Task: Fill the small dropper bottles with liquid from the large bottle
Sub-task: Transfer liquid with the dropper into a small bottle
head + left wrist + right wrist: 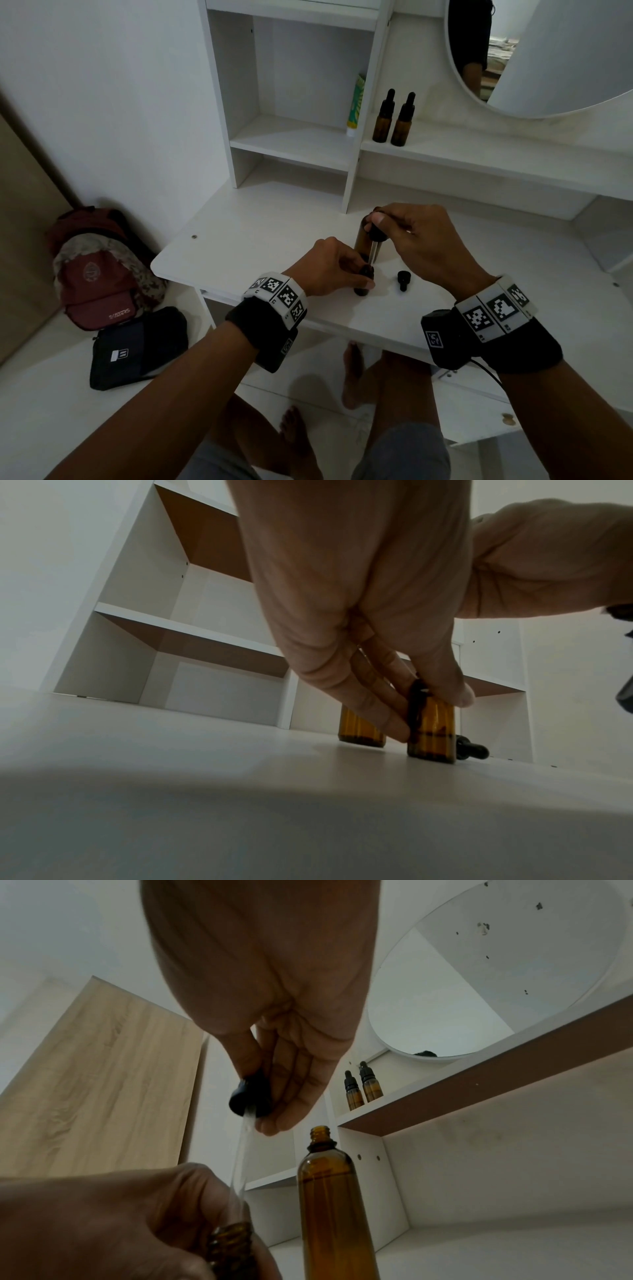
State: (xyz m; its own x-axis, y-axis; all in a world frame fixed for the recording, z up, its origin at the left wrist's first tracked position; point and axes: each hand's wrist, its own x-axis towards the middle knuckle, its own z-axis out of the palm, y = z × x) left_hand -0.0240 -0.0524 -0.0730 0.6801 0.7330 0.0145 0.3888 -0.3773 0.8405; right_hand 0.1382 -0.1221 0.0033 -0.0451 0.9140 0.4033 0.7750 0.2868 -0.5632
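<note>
Two hands work close together at the near edge of the white desk [246,246]. The left hand [330,267] pinches the small dropper bottle [432,730] between thumb and fingers, standing it upright on the desk with its threaded neck open, and that narrow base is the first risk: any sideways nudge could tip it and spill what it holds. Just above, the right hand [414,236] grasps the black bulb of the long dropper [251,1096], whose clear glass tube [244,1156] reaches down toward the small neck; whether the tip is inside the opening cannot be told, and if it is off-centre a squeeze would likely send liquid over the left fingers or the desk. The glass tube could also chip against the rim. The small bottle's own cap [402,280] lies loose beside it and might roll. Just behind, the large bottle [329,1204] stands uncapped, near enough for either wrist to knock over. Farther back, two capped dropper bottles [394,118] wait on the shelf, out of harm's way.
</note>
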